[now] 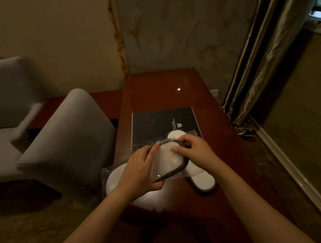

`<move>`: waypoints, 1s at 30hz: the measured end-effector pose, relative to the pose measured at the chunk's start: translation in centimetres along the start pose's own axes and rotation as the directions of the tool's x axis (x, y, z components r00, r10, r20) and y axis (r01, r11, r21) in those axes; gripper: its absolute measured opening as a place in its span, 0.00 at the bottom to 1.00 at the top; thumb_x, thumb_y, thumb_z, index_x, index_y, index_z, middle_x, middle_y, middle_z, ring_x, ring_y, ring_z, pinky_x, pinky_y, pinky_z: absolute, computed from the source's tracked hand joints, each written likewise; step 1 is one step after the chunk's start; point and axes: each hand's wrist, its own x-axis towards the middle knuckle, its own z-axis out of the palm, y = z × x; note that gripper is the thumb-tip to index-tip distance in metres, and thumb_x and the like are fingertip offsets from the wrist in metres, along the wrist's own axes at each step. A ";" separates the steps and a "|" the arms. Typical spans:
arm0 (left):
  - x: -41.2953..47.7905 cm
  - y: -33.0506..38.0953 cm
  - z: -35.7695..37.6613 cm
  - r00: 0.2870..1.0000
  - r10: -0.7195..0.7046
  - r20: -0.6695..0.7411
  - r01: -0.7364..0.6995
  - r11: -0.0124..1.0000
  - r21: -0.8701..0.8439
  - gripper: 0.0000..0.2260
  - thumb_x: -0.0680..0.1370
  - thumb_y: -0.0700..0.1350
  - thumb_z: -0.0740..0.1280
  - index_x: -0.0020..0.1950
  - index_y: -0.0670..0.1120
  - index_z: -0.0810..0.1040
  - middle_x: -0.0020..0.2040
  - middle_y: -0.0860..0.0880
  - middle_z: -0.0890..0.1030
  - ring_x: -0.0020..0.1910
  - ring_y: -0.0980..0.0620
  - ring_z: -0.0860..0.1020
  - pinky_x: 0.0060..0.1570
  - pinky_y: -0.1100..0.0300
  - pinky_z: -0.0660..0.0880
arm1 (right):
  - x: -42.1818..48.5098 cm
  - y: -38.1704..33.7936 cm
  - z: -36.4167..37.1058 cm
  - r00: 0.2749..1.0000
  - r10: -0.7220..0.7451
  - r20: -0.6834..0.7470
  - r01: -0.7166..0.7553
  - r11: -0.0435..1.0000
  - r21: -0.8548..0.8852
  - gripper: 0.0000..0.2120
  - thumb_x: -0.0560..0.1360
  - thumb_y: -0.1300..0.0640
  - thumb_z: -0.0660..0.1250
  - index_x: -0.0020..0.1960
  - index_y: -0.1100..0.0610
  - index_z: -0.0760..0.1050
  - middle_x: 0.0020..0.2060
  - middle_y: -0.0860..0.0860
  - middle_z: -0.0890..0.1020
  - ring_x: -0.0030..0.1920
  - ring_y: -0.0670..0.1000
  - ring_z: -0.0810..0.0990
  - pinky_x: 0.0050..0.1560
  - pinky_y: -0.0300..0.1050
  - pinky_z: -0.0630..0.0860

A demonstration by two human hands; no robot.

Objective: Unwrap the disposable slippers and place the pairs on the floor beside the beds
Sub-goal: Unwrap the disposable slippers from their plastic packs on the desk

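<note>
A pair of white slippers with a dark rim, sealed in clear plastic wrap (169, 160), is held above the red-brown desk (161, 88). My left hand (139, 170) grips the wrapped pack from its left side, thumb underneath. My right hand (193, 150) pinches the plastic at the pack's top right. Another white slipper (203, 179) lies on the desk under my right wrist, its far end (174, 135) showing behind my fingers. One more wrapped slipper pack (113, 178) lies at the desk's left edge, partly hidden by my left hand.
A dark folder (162, 125) with a small logo lies on the desk behind the slippers. Two grey armchairs (66, 138) stand to the left. Heavy curtains (265, 56) hang to the right beside a window. Carpet covers the floor on both sides.
</note>
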 end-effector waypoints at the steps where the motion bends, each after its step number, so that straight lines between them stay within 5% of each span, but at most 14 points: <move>1: -0.3 -0.5 -0.1 1.000 -0.008 0.004 0.008 1.000 0.006 0.48 0.62 0.65 0.68 0.76 0.48 0.53 0.66 0.45 0.70 0.62 0.47 0.71 0.61 0.54 0.70 | 0.0 -0.2 -0.4 1.000 0.004 -0.025 -0.002 0.998 0.058 0.02 0.74 0.55 0.66 0.47 0.52 0.75 0.41 0.47 0.78 0.43 0.45 0.79 0.36 0.32 0.76; 5: -0.7 -1.7 -0.4 0.997 -0.037 0.061 0.034 0.998 0.052 0.50 0.62 0.67 0.67 0.77 0.48 0.51 0.70 0.46 0.65 0.66 0.47 0.66 0.66 0.55 0.63 | -0.2 -0.6 -2.0 0.999 0.031 -0.031 -0.029 0.997 0.069 0.04 0.75 0.56 0.65 0.49 0.55 0.75 0.42 0.49 0.78 0.43 0.48 0.79 0.33 0.32 0.73; 10: -0.4 -1.0 -0.1 0.994 0.088 0.065 -0.099 0.978 0.182 0.48 0.59 0.64 0.69 0.74 0.45 0.60 0.64 0.43 0.73 0.62 0.42 0.74 0.64 0.49 0.68 | 0.6 -1.9 -2.7 0.954 0.138 0.267 0.012 0.870 -0.493 0.09 0.74 0.53 0.65 0.52 0.54 0.71 0.45 0.52 0.76 0.41 0.48 0.75 0.37 0.37 0.72; 13: 0.4 -0.8 0.2 0.988 0.138 0.074 -0.151 0.964 0.219 0.48 0.59 0.64 0.69 0.74 0.45 0.59 0.64 0.43 0.74 0.62 0.42 0.74 0.64 0.47 0.69 | 1.5 -2.7 -1.3 0.943 0.162 0.291 0.075 0.748 -0.659 0.16 0.74 0.51 0.65 0.59 0.56 0.71 0.53 0.55 0.77 0.49 0.51 0.75 0.41 0.40 0.70; 20: 0.9 -3.3 0.3 0.992 0.030 0.120 -0.046 0.990 0.131 0.50 0.62 0.67 0.68 0.77 0.48 0.52 0.71 0.45 0.64 0.70 0.45 0.64 0.71 0.51 0.58 | 2.2 -2.5 -2.4 0.954 0.016 0.298 0.159 0.818 -0.553 0.12 0.74 0.52 0.65 0.57 0.53 0.75 0.53 0.52 0.78 0.49 0.48 0.75 0.43 0.38 0.70; 30: 1.6 -6.1 2.4 0.920 -0.260 0.295 0.331 0.917 -0.224 0.52 0.65 0.57 0.75 0.77 0.56 0.42 0.74 0.50 0.60 0.71 0.50 0.62 0.68 0.52 0.66 | 1.8 0.1 -6.7 0.996 0.009 0.085 0.037 0.854 -0.518 0.11 0.73 0.52 0.66 0.55 0.52 0.77 0.42 0.43 0.75 0.42 0.41 0.73 0.41 0.37 0.71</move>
